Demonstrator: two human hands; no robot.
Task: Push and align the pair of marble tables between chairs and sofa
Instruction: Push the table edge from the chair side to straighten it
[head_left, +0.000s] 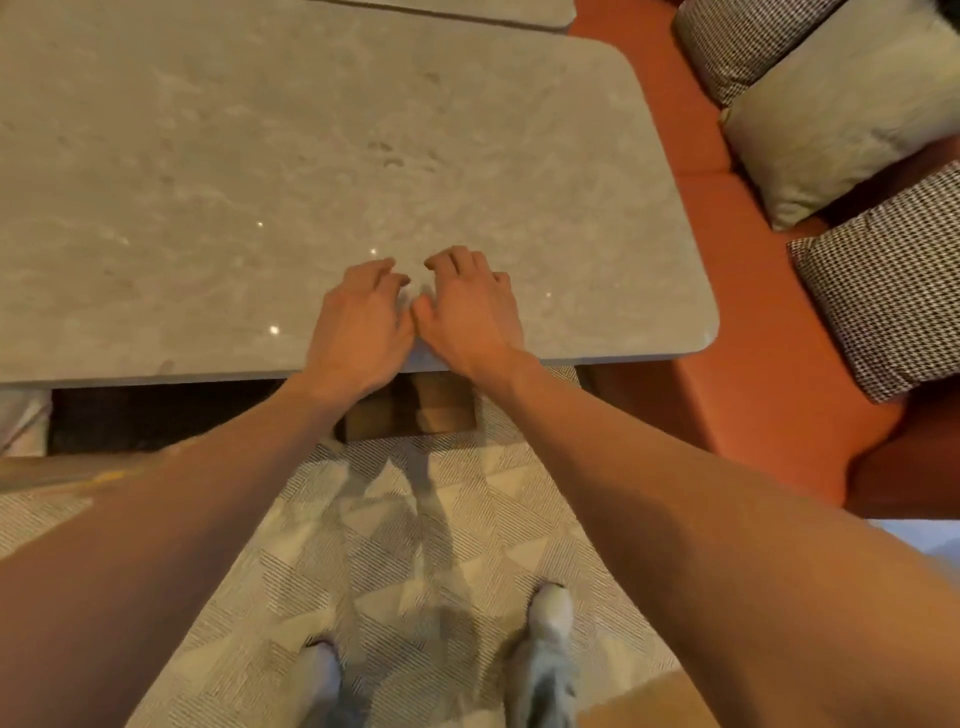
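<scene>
A large grey marble table (260, 171) with rounded corners fills the upper left of the head view. A second marble table (467, 10) shows only as a strip at the top edge, with a narrow gap between the two. My left hand (361, 322) and my right hand (470, 306) lie side by side, palms down, on the near table's top by its front edge, thumbs touching, fingers slightly curled. Neither hand holds anything. The table's dark wooden base (410, 410) shows under the edge.
An orange sofa (753, 364) runs along the right, close to the table's right edge, with checked cushions (883, 291) and a beige cushion (841, 114). A patterned rug (415, 530) lies under my feet (548, 649).
</scene>
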